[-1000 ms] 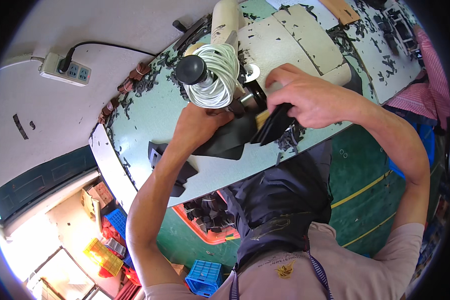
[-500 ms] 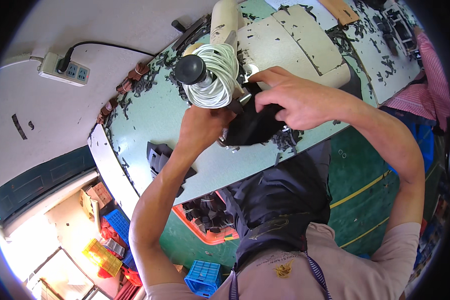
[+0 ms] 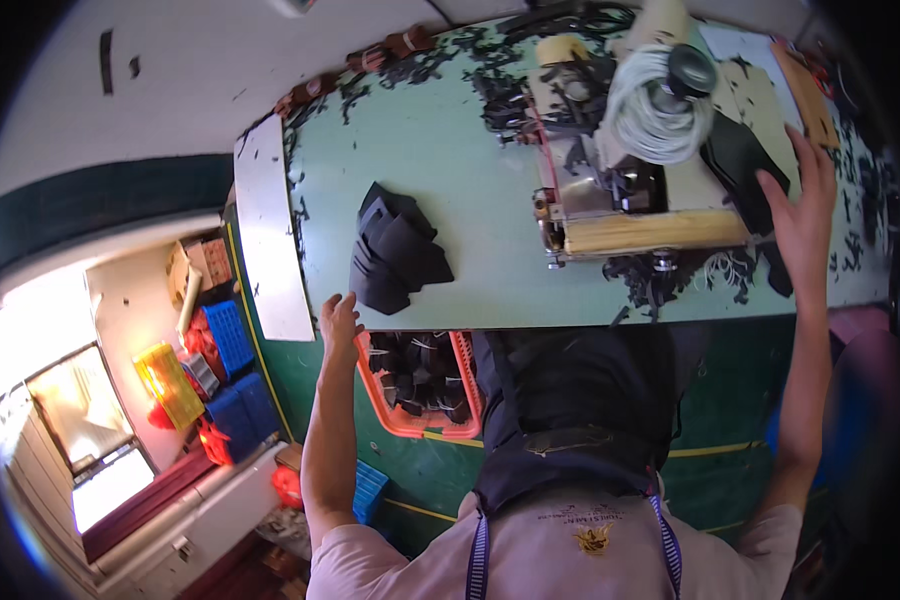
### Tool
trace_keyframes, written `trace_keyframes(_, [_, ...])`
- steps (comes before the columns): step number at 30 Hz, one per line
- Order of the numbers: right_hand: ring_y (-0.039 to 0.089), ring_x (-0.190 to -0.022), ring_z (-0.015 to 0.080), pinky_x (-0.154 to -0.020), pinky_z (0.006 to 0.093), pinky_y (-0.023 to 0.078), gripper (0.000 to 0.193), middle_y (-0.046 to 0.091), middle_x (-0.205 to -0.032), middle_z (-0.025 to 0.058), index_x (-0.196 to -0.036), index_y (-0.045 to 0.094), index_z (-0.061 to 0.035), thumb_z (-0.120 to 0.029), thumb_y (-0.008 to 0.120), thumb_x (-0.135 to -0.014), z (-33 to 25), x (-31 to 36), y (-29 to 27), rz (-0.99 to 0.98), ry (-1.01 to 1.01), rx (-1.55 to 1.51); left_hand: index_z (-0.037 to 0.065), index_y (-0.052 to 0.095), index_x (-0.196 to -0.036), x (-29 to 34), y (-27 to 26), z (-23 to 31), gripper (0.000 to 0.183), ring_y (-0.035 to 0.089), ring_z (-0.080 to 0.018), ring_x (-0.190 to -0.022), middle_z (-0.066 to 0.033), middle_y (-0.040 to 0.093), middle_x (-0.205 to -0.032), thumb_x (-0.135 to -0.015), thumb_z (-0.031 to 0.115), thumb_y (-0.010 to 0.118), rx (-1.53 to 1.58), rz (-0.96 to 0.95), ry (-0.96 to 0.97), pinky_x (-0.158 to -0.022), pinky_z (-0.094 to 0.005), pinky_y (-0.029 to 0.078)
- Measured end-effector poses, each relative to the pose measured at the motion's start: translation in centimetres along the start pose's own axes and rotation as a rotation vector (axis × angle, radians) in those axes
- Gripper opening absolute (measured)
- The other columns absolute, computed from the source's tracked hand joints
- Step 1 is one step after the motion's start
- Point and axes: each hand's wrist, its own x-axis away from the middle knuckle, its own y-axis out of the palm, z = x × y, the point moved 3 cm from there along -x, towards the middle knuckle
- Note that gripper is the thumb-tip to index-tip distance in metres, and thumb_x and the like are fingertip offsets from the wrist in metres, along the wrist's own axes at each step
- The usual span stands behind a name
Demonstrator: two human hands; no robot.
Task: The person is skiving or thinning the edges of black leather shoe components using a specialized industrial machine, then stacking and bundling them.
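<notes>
My left hand (image 3: 340, 322) is at the table's front edge, fingers apart and nothing in them. A loose pile of flat black pieces (image 3: 398, 250) lies on the green table just beyond it, to its right. On the right, my right hand (image 3: 808, 205) is open, fingers spread beside a black flat piece (image 3: 745, 160) at the machine's right side. Whether its fingertips touch that piece I cannot tell. Between the hands stands a sewing-type machine (image 3: 640, 185) with a coil of white cord (image 3: 655, 115) and a black round knob (image 3: 691, 70) on top.
An orange basket (image 3: 473, 395) with dark bundles sits below the table's front edge. Black scraps (image 3: 638, 280) litter the green tabletop (image 3: 510, 285) around the machine. A wooden strip (image 3: 805, 95) lies at the far right. Brown bundles (image 3: 370, 58) line the back edge.
Both hands have left the dark piece at the machine. My left hand has come back to the front edge; my right has shifted to the machine's right side. The view has turned.
</notes>
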Motion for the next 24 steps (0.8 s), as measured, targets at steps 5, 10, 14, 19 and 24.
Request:
trace_keyframes(5, [0.063, -0.093, 0.0148, -0.081, 0.0295, 0.052, 0.024, 0.067, -0.103, 0.0081, -0.118, 0.064, -0.0006, -0.006, 0.062, -0.095, -15.7, 4.6, -3.4, -0.526, 0.265, -1.198, 0.001, 0.045, -0.144, -0.3, 2.1, -4.2, 0.068, 0.054, -0.0296, -0.119, -0.0136, 0.053, -0.136, -0.092, 0.039, 0.067, 0.223, -0.071, -0.096, -0.092, -0.0454, 0.048])
trace_keyframes(10, [0.062, -0.11, 0.0311, -0.093, 0.038, 0.051, 0.046, 0.06, -0.123, 0.0175, -0.132, 0.054, 0.0002, -0.009, 0.067, -0.089, -29.1, 7.6, 5.9, -0.635, 0.02, -1.276, -0.005, 0.049, -0.139, -3.5, 4.3, -4.3, 0.069, 0.061, -0.0306, -0.112, -0.0185, 0.061, -0.125, -0.086, 0.032, 0.073, 0.096, 0.02, 0.253, -0.092, -0.04, 0.049])
trace_keyframes(14, [0.056, -0.12, 0.0391, -0.103, 0.0431, 0.044, 0.06, 0.055, -0.129, 0.0249, -0.139, 0.044, 0.005, -0.014, 0.069, -0.088, -35.7, 7.8, 14.5, -0.542, -0.054, -1.17, -0.008, 0.05, -0.137, -1.0, 7.0, -0.4, 0.07, 0.06, -0.0282, -0.111, -0.0207, 0.062, -0.122, -0.083, 0.027, 0.076, 0.203, -0.025, 0.251, -0.098, -0.0366, 0.045])
trace_keyframes(19, [0.056, -0.116, 0.0419, -0.102, 0.0459, 0.045, 0.065, 0.053, -0.127, 0.0268, -0.139, 0.043, 0.0054, -0.016, 0.072, -0.085, -41.5, 6.4, 16.8, -0.639, -0.057, -0.799, -0.007, 0.048, -0.134, 0.4, 6.5, 0.2, 0.068, 0.06, -0.0224, -0.108, -0.017, 0.062, -0.119, -0.08, 0.016, 0.08, 0.485, -0.059, 0.148, -0.094, -0.0342, 0.046])
trace_keyframes(24, [0.055, -0.11, 0.0461, -0.098, 0.0479, 0.045, 0.055, 0.054, -0.118, 0.0289, -0.126, 0.048, 0.0068, -0.015, 0.074, -0.082, -42.9, 6.3, 17.5, -0.707, 0.034, -0.809, -0.006, 0.049, -0.129, 1.4, 6.8, -0.5, 0.059, 0.059, -0.0231, -0.11, -0.0153, 0.063, -0.119, -0.081, 0.013, 0.079, 0.604, -0.06, 0.202, -0.098, -0.0348, 0.044])
